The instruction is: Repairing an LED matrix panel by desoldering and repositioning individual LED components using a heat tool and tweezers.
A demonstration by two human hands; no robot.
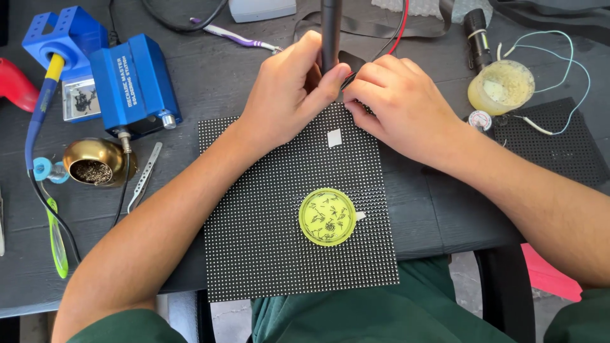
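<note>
The dotted LED panel is lying at lower centre on the worktop, carrying a yellow-green dish. At upper centre, the left hand is gripping a dark upright tool; the right hand, fingers curled, is pressing the panel's top edge.

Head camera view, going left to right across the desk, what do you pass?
Blue soldering station → brass bowl of wire wool → metal tweezers → left hand → round yellow-green dish → right hand → pale yellow round tub

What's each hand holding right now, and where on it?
Left hand grips the dark tool handle by its lower shaft. Right hand pinches near the tip; what it holds cannot be told.
</note>
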